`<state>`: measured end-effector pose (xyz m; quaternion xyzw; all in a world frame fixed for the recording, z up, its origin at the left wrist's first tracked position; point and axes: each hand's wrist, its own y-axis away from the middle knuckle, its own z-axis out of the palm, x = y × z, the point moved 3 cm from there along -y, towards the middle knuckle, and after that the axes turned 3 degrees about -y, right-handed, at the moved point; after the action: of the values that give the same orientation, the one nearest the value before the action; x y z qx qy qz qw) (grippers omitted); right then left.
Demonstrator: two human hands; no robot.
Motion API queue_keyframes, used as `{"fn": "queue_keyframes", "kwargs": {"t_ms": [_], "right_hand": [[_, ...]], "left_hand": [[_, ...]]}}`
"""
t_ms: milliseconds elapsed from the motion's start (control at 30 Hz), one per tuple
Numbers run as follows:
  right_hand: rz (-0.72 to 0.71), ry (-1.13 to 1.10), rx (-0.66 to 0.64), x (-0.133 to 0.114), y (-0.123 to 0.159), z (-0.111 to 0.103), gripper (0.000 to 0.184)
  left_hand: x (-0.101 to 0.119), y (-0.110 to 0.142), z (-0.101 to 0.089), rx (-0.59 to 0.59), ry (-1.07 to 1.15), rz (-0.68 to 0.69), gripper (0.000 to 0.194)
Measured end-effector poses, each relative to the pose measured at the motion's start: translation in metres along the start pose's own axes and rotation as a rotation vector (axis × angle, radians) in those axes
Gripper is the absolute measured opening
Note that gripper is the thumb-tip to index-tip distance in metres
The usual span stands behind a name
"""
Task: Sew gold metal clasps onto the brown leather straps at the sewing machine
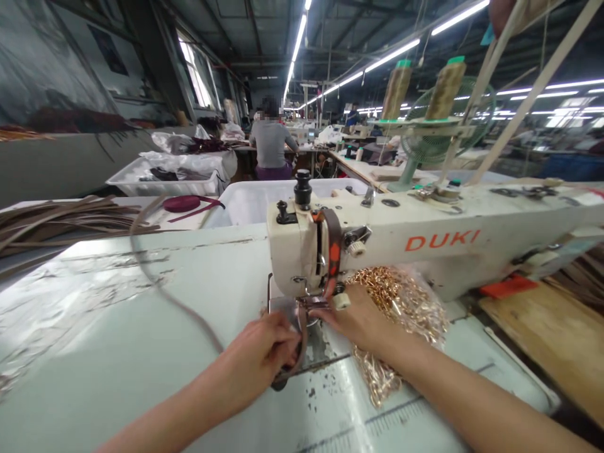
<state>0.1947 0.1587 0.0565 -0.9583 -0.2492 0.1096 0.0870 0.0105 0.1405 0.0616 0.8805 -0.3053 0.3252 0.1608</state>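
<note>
Your left hand [268, 343] is curled closed on the strap [303, 333], which bows beside its fingertips; your right hand's [361, 314] grip cannot be told. Probably light, bendable, not fragile: pinch its flat faces.

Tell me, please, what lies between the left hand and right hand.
In the head view, a curved brownish strap beside the left hand; then, toward the right hand, some worn work surface and metal machine parts.

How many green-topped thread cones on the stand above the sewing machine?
2: left cone and right cone, side by side on the stand; none there looks hidden.
</note>
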Motion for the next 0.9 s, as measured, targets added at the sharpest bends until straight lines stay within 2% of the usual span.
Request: {"fn": "queue_keyframes", "kwargs": {"t_ms": [67,100,167,233,300,500,700,900], "right_hand": [[0.036,0.074,-0.009,-0.006,0.002,0.0,0.028],[0.05,0.108,-0.015,-0.009,0.004,-0.001,0.03],[0.067,0.149,-0.008,-0.015,0.007,-0.004,0.036],[0.053,0.157,0.003,-0.021,0.01,-0.006,0.041],[0.023,0.15,0.0,-0.026,0.012,-0.004,0.039],[-0.059,0.228,-0.041,-0.031,0.011,0.014,0.021],[-0.074,0.322,-0.097,-0.036,0.01,0.012,0.027],[-0.065,0.324,-0.076,-0.038,0.006,0.014,0.032]], "left_hand": [[0.004,0.006,0.004,-0.054,0.047,-0.041,0.029],[0.003,0.006,0.004,-0.023,0.031,-0.077,0.028],[-0.004,0.002,-0.001,0.144,-0.057,-0.156,0.022],[-0.011,-0.003,-0.006,0.308,-0.162,-0.157,0.013],[-0.016,-0.01,-0.006,0.37,-0.197,-0.112,0.012],[-0.022,-0.023,0.001,0.339,-0.225,-0.101,0.013],[-0.018,-0.025,0.005,0.411,-0.276,-0.143,0.015],[-0.017,-0.022,0.006,0.403,-0.279,-0.11,0.011]]}}
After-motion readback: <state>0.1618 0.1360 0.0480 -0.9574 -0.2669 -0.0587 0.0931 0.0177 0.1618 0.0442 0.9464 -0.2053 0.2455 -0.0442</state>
